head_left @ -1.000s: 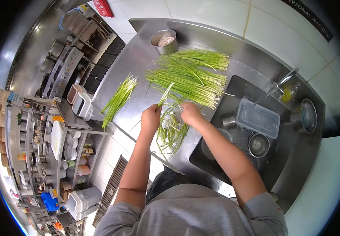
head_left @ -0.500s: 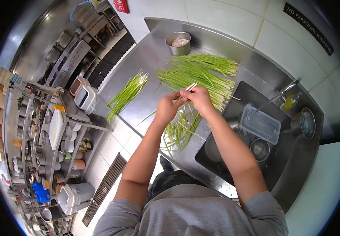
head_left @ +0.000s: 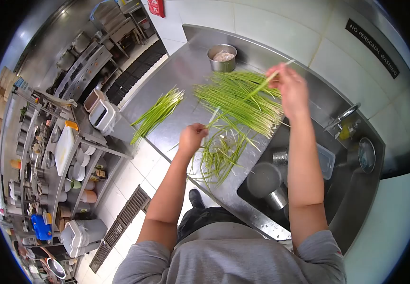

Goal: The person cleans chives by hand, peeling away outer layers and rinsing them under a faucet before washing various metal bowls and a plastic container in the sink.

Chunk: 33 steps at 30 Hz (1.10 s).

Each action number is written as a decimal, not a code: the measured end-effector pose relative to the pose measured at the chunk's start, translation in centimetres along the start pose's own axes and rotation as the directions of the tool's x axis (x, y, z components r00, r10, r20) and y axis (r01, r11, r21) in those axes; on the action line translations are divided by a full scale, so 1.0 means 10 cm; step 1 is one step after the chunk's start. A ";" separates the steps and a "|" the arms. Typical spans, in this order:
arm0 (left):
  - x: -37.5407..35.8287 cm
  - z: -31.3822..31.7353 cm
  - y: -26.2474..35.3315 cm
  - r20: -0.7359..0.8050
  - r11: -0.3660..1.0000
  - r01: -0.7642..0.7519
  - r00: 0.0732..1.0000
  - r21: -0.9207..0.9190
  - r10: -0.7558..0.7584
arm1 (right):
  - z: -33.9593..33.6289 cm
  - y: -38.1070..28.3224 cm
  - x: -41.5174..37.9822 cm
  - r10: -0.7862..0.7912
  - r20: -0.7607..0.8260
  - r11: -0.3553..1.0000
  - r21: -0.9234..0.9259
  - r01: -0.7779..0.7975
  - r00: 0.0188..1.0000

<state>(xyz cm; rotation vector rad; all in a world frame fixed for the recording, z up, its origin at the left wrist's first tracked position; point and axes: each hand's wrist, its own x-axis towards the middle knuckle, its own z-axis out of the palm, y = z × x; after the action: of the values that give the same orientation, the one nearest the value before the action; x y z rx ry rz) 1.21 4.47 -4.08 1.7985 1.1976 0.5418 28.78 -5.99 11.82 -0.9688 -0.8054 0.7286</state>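
My right hand is raised over the right end of the large spring onion pile, closed on a spring onion near its white end. The stalk slants down leftward toward my left hand. That hand pinches a thin pale-tipped strip of spring onion. Below it, a tangle of loose green trimmings lies at the counter's front edge. A smaller bunch of spring onions rests apart on the left, white ends pointing away from me.
The steel counter carries a metal pot at the back. On the right is a sink with metal pots and a clear plastic container, under a tap. Shelving with dishes stands to the left.
My hands were together over the pile and have parted. The right hand swept up and right with the spring onion, while the left moved slightly down and left with the strip.
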 end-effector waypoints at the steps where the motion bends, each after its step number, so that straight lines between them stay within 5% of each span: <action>1: 0.04 -0.10 -0.07 -0.040 0.997 0.015 0.999 0.071 -0.012 | -0.03 -0.07 -0.01 -0.023 0.000 0.991 0.131 0.022 1.000; 3: 0.06 -0.27 -0.08 -0.138 0.994 0.104 0.985 0.019 -0.100 | -0.02 -0.07 -0.10 0.051 0.066 0.998 -0.028 -0.049 0.996; 5: 0.19 -0.28 -0.12 -0.102 0.935 0.011 0.993 -0.354 -0.051 | 0.06 0.07 -0.20 0.162 0.152 0.964 -0.234 -0.124 0.975; 10: 0.19 -0.24 0.56 -0.009 0.757 -0.008 1.000 -0.653 0.003 | 0.32 0.74 -0.40 0.369 0.246 0.918 -0.245 -0.311 0.896; 16: -0.17 0.01 0.96 0.330 0.805 0.132 0.940 -0.578 0.083 | 0.47 0.87 -0.36 0.229 0.133 0.961 -0.188 -0.203 0.964; 20: -0.23 0.06 0.95 0.274 0.841 0.131 0.961 -0.526 0.022 | 0.44 0.90 -0.32 0.215 0.076 0.968 -0.150 -0.202 0.974; 24: -0.21 -0.08 0.76 0.204 0.858 0.120 0.979 -0.500 -0.018 | 0.20 0.80 -0.15 0.128 -0.202 0.987 0.120 -0.105 0.971; 27: -0.16 -0.21 0.62 0.154 0.834 0.121 0.987 -0.539 -0.044 | 0.01 0.92 -0.16 0.229 0.016 0.964 -0.147 -0.224 0.973; 28: -0.16 -0.22 0.61 0.141 0.831 0.115 0.989 -0.544 -0.045 | 0.04 1.10 -0.26 0.287 0.192 0.903 -0.380 -0.199 0.938; 30: -0.18 -0.22 0.62 0.112 0.854 0.093 0.993 -0.512 -0.042 | 0.06 1.25 -0.47 0.286 0.292 0.670 -0.742 0.028 0.913; 32: -0.19 -0.18 0.69 0.079 0.900 0.061 0.996 -0.432 -0.030 | 0.25 1.19 -0.50 0.336 0.273 0.721 -0.690 -0.059 0.901; 33: -0.19 -0.17 0.71 0.079 0.921 0.045 0.997 -0.388 -0.016 | 0.40 1.00 -0.48 0.390 0.220 0.859 -0.436 -0.267 0.894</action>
<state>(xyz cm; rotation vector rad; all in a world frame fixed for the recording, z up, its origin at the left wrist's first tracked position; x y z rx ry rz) 2.75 2.48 3.02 1.4444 0.9840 0.6404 21.28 -4.38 2.88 -1.4095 -1.0957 1.0578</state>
